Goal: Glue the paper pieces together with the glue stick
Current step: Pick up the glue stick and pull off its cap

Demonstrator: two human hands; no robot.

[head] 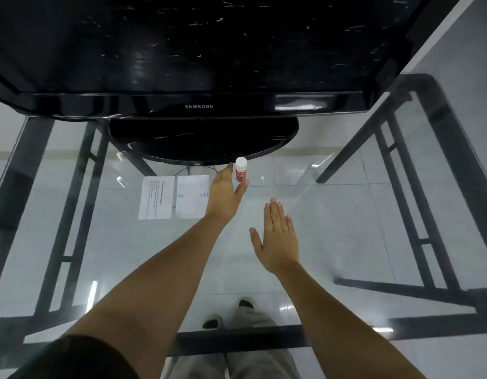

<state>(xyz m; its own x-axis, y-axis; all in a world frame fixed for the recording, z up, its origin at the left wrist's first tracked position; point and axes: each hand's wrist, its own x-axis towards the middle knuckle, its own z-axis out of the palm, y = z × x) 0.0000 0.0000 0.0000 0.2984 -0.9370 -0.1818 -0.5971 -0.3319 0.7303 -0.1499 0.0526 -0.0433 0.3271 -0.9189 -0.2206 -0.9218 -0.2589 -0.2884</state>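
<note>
A glue stick [241, 170] with a white cap and a red body stands upright on the glass table [346, 228], just in front of the monitor's base. My left hand [224, 191] reaches around it: the straight fingers lie along its left side and the thumb tip touches its base on the right. Two white paper pieces lie flat side by side left of that hand, a printed sheet [156, 197] and a sheet with small blue marks [192, 196]. My right hand [277, 236] hovers flat over the glass nearer to me, fingers straight and holding nothing.
A black Samsung monitor [198, 105] on a round black base [204, 140] fills the far side of the table. The black metal frame [417, 228] and the tiled floor show through the glass, as do my legs and shoes.
</note>
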